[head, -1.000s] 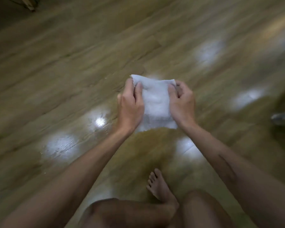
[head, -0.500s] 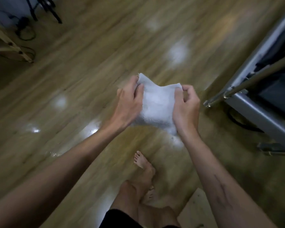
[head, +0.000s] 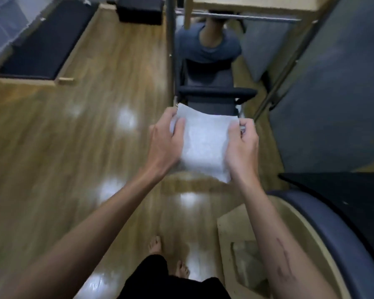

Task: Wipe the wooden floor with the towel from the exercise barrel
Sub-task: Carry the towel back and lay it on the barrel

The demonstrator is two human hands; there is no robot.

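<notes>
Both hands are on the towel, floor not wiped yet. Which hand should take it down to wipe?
Left, probably. The left hand faces bare floor, while the right hand is beside the barrel. Both grip the towel alike.

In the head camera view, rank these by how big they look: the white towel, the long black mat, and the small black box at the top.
1. Long black mat, largest.
2. White towel, though it is much nearer the camera, so this is unsure.
3. Small black box, smallest.
</notes>
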